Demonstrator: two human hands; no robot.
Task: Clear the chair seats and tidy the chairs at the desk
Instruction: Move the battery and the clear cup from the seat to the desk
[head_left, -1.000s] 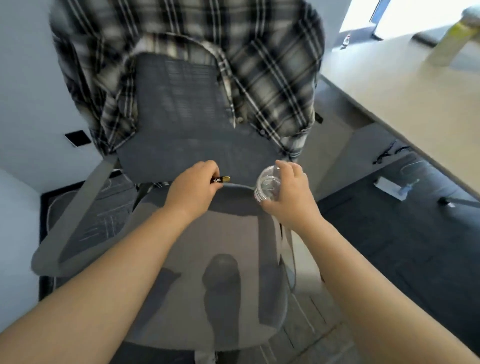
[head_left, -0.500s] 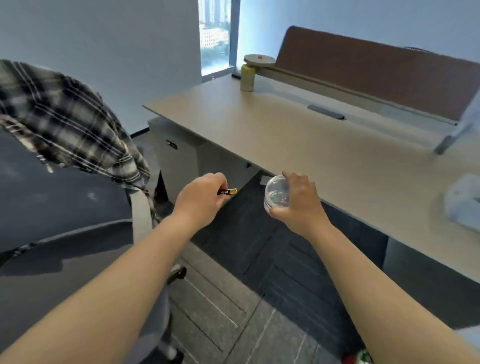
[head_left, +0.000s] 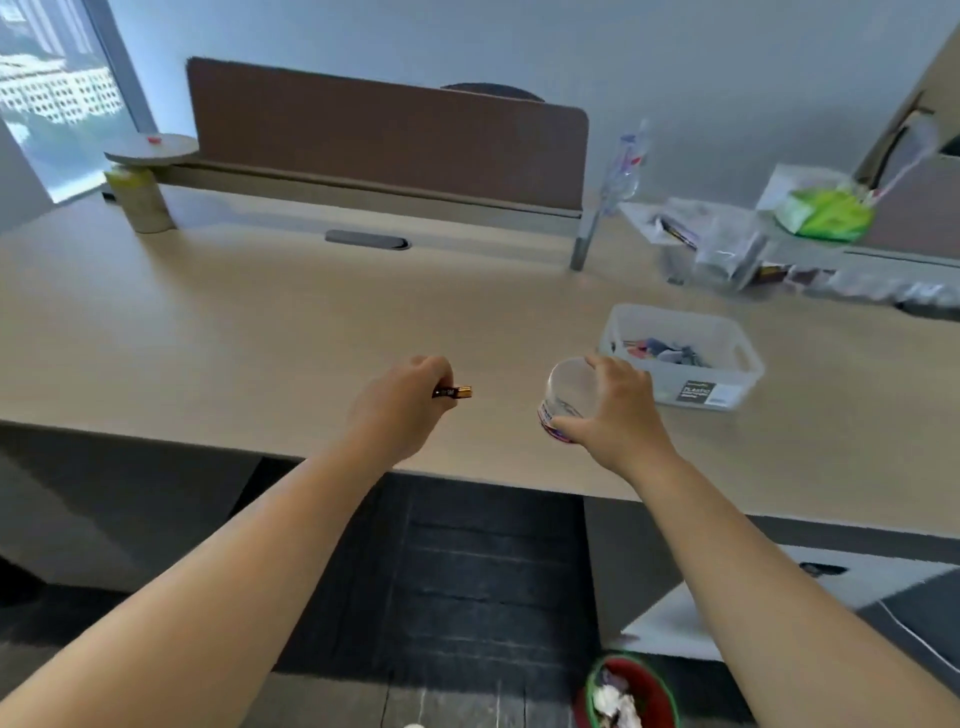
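My left hand (head_left: 402, 402) is closed around a small black and gold battery (head_left: 457, 392), whose gold end pokes out to the right. In my right hand (head_left: 618, 410) is a clear plastic cup (head_left: 567, 397), tipped so that its mouth faces me. Both hands hover over the front part of the light wooden desk (head_left: 234, 332). No chair is in view.
A clear plastic bin (head_left: 727, 358) with small items sits just right of the cup. Bags and packets crowd the desk's back right. A brown divider panel (head_left: 384, 140) runs along the back. A red waste bin (head_left: 631, 693) stands on the floor below.
My view has swung from the chair with the plaid shirt to the desk. Both hands, still holding the battery and the cup, now hang over the desktop.
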